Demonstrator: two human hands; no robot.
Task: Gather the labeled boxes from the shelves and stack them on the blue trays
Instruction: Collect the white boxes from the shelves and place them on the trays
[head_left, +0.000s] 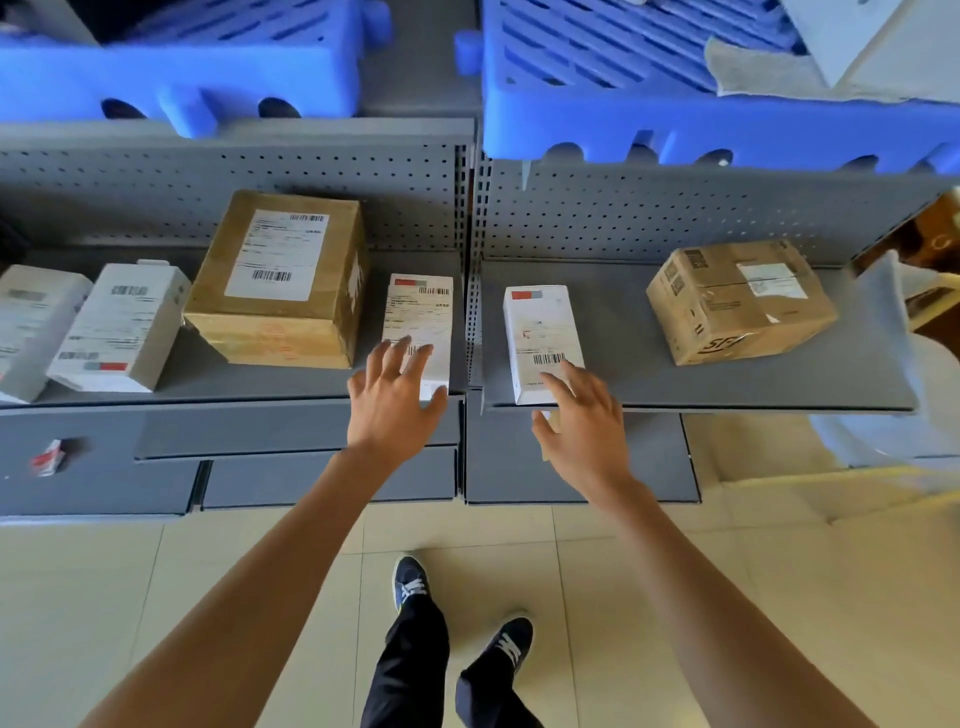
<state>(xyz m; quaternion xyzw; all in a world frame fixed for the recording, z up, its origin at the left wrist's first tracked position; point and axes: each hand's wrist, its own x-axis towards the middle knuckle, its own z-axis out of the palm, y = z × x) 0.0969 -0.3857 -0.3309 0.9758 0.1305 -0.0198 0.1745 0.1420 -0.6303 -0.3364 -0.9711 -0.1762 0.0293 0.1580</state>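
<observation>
At mid-frame our left hand (393, 405) rests spread, grip wide, on a white labeled box (418, 322) on the grey shelf (675, 384); our right hand (582, 421) (fingers equally splayed) touches another white box (540, 332). Blue trays (675, 119) sit along the top.

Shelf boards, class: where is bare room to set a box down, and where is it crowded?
Bare grey board lies between the right white box and the tilted brown box on the right shelf. The left shelf is crowded: two white boxes at its left end, a large carton, another white box.
</observation>
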